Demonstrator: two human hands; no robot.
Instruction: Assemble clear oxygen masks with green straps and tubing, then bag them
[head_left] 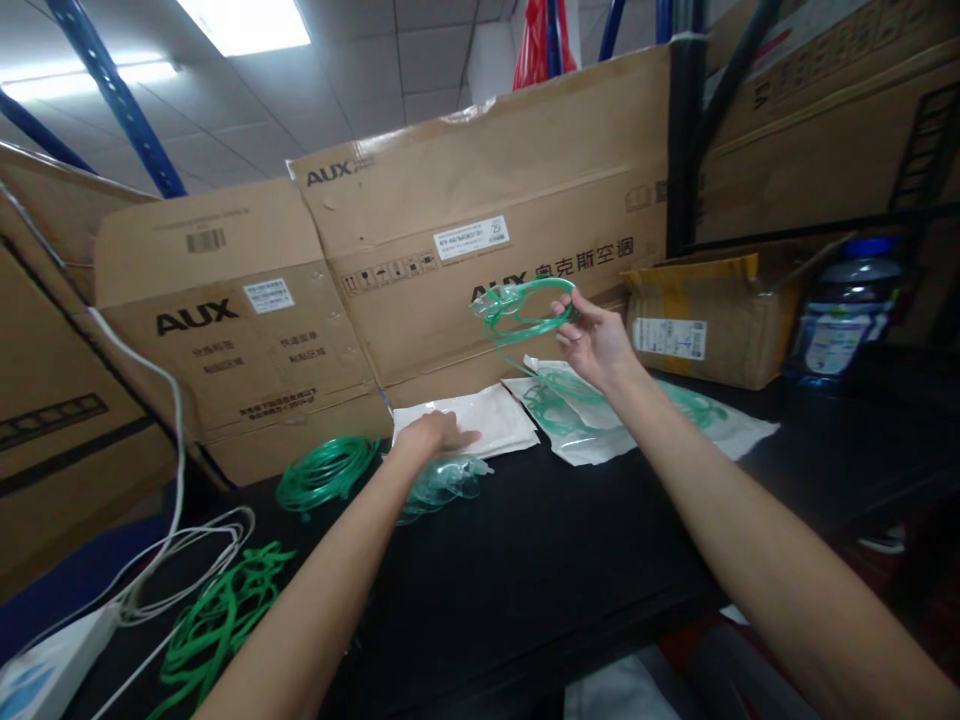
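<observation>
My right hand (595, 343) is raised, fingers closed on a loop of green tubing (536, 327). A clear plastic piece (499, 298) sits at the tubing's left end, and a strand trails down toward a white-and-clear pouch (585, 445) with more green tubing inside. My left hand (435, 434) lies over a stack of white pouches (495, 418), thumb stretched out to the right; its other fingers are partly hidden. Just below it, clear greenish plastic masks (446, 487) rest on the black table.
A green tubing coil (328, 472) and green elastic straps (225, 610) lie on the black table (525, 580) to the left, near white cables (176, 545). Cardboard panels (420, 210) stand behind. An open carton (709, 320) and a blue-capped bottle (844, 315) are at right.
</observation>
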